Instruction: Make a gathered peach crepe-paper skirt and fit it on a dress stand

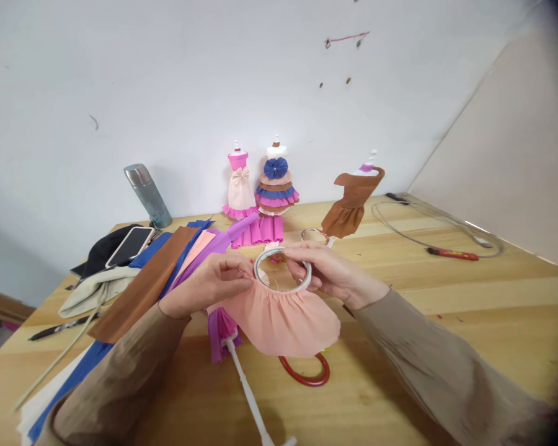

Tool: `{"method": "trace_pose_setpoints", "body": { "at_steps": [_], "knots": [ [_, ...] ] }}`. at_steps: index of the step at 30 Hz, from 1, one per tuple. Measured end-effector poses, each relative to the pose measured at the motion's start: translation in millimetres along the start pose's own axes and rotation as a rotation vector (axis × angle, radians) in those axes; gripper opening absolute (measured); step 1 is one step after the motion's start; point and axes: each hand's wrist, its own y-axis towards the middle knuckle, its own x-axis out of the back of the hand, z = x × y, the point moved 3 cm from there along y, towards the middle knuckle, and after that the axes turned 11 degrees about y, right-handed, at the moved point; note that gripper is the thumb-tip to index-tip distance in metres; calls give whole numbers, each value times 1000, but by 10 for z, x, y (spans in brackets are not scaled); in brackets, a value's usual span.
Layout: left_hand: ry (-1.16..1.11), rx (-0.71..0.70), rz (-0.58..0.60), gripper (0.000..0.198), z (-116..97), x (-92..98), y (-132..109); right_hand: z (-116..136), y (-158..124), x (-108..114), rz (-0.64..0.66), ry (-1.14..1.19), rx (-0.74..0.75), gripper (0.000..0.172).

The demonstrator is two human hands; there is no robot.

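Observation:
My right hand (328, 269) grips the right side of a roll of tape (308, 275), a thin white ring tilted upright. Along the ring's lower edge lies the gathered top of a peach crepe paper ruffle (288, 322), which fans out below it. At the ring's left, my left hand (209, 282) pinches the gathered end of that ruffle between thumb and fingers. Just below my left hand is a purple and pink ruffled paper piece (223, 328) on a white stand (248, 390). Red scissor handles (309, 375) show partly from under the peach ruffle.
Two small mannequins in paper dresses (240, 192) (278, 186) stand by the wall, and a brown-dressed mannequin (353, 201) leans at right. Coloured paper strips (144, 282), a phone (130, 246) and a flask (147, 195) occupy the left. A red-handled tool (453, 254) lies near a cable.

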Motion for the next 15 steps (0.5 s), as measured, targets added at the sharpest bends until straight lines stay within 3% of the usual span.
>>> {"method": "trace_pose_setpoints", "body": {
  "at_steps": [4,8,11,15],
  "knots": [
    [30,-24,-40,13,12,-5,-3,-16,20,22,37,8,19,45],
    [20,-99,-56,9,22,12,-5,-4,-9,21,-7,90,16,26],
    [-27,-101,34,9,21,4,-13,9,-37,1,-28,136,-4,50],
    [-134,-49,155,14,14,-17,-30,3,-35,-26,41,152,-39,40]
  ]
}}
